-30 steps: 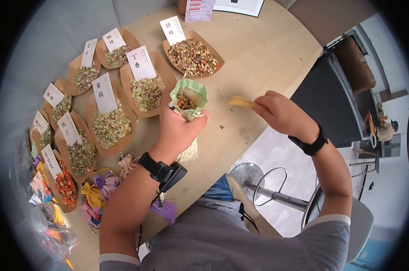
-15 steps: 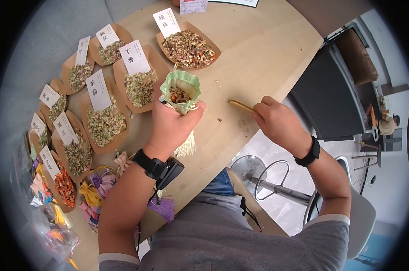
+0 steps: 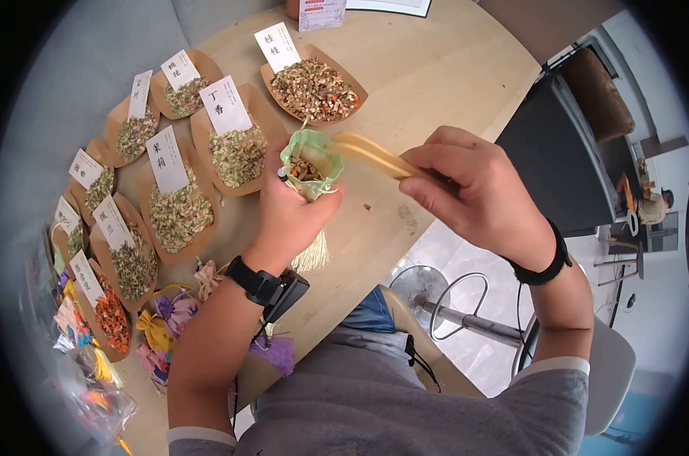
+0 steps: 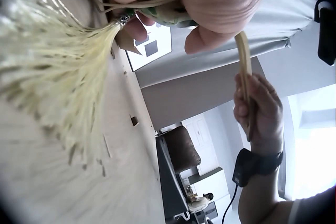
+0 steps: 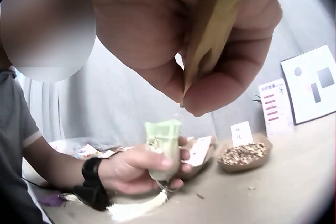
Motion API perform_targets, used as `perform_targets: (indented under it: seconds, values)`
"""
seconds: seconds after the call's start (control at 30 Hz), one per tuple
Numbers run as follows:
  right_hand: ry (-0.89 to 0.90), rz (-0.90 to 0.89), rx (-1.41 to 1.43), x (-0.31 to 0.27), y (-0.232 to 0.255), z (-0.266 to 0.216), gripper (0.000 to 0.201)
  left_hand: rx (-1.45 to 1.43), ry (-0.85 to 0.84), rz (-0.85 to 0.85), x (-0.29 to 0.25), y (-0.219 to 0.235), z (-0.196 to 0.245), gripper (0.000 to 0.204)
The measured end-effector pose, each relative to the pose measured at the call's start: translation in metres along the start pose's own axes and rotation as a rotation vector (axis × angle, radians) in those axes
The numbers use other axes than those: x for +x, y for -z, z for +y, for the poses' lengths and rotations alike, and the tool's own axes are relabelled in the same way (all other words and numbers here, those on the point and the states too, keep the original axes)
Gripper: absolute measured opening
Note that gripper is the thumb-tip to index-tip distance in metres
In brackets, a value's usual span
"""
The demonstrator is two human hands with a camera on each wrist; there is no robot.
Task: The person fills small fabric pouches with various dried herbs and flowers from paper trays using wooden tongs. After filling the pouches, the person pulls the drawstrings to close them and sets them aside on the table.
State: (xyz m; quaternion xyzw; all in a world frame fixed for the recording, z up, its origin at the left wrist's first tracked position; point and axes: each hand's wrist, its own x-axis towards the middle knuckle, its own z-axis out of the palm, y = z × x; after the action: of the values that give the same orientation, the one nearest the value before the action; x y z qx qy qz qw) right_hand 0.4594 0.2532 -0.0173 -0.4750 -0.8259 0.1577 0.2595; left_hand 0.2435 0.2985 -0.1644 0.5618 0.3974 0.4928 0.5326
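My left hand [image 3: 293,220] grips a light green cloth sachet [image 3: 305,140], its scalloped mouth open and facing up. Brown and orange dried herb bits show inside. A cream tassel [image 4: 68,71] hangs below the sachet. My right hand [image 3: 485,190] pinches pale wooden tongs [image 3: 375,156] between thumb and fingers. In the head view the tips of the tongs overlap the right edge of the sachet's mouth. From the right wrist, the sachet [image 5: 164,142] stands upright in the left hand, lower than the tongs' near end.
Several brown paper trays of dried herbs with white label cards spread left; the chopped-wood tray [image 3: 359,95] lies beyond the sachet. Coloured sachets [image 3: 158,330] and a clear plastic bag [image 3: 101,403] sit at the near left. A printed card [image 3: 321,14] stands at the back. Crumbs dot the table [image 3: 428,91].
My right hand has risen from low over the table and swung the tongs left to the sachet's mouth. The left hand keeps its hold on the sachet, nearly in place.
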Motion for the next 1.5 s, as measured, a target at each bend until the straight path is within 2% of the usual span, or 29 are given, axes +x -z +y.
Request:
perform_targets:
  seconds: [0.1,0.17,0.27,0.3,0.63,0.73,0.8,0.87,0.93,1.0,1.13,1.27,1.3,1.5]
  values:
    - [-0.037,-0.047,-0.003,-0.004,-0.003,0.002,0.015,-0.032,0.027,-0.013,0.001,0.002,0.003,0.064]
    - [-0.133,-0.133,-0.121,-0.017,-0.004,0.012,0.016,-0.066,0.029,-0.015,0.0,0.002,0.003,0.065]
    - [-0.131,-0.177,-0.094,-0.042,-0.022,0.022,0.016,-0.076,-0.023,0.023,0.001,-0.001,0.001,0.065]
    - [-0.182,-0.217,-0.102,-0.05,-0.026,0.023,0.015,-0.09,-0.015,0.013,0.001,-0.001,0.001,0.065]
    - [-0.188,-0.261,-0.267,-0.071,-0.054,0.032,0.02,-0.009,-0.085,0.022,0.001,0.001,0.004,0.063]
    - [-0.161,-0.227,-0.258,-0.065,-0.051,0.031,0.019,-0.028,-0.059,0.028,0.001,0.0,0.001,0.063]
    - [-0.098,-0.091,-0.167,-0.048,-0.035,0.026,0.009,-0.034,-0.056,0.03,0.001,0.0,0.0,0.064]
    - [-0.086,-0.028,-0.161,-0.029,-0.019,0.013,0.012,-0.039,-0.052,0.025,0.001,-0.001,0.0,0.064]
    - [-0.037,0.065,-0.038,-0.013,-0.008,-0.002,0.016,-0.045,-0.053,0.009,0.001,-0.001,0.0,0.064]
    - [-0.029,0.073,-0.018,-0.004,-0.006,-0.006,0.017,-0.059,-0.04,0.0,0.001,-0.002,0.003,0.064]
    - [0.01,0.102,-0.105,0.013,-0.004,0.025,0.015,-0.109,-0.025,0.016,-0.001,0.0,0.002,0.063]
    - [-0.058,-0.047,-0.25,0.006,-0.025,0.075,0.015,-0.023,0.023,0.003,0.001,0.004,-0.001,0.062]
    - [-0.103,-0.099,-0.27,0.004,-0.03,0.082,0.015,-0.031,0.032,-0.004,0.001,0.004,0.003,0.061]
    - [-0.103,-0.135,-0.332,0.0,-0.044,0.099,0.017,-0.085,0.021,0.02,-0.001,0.002,0.005,0.057]
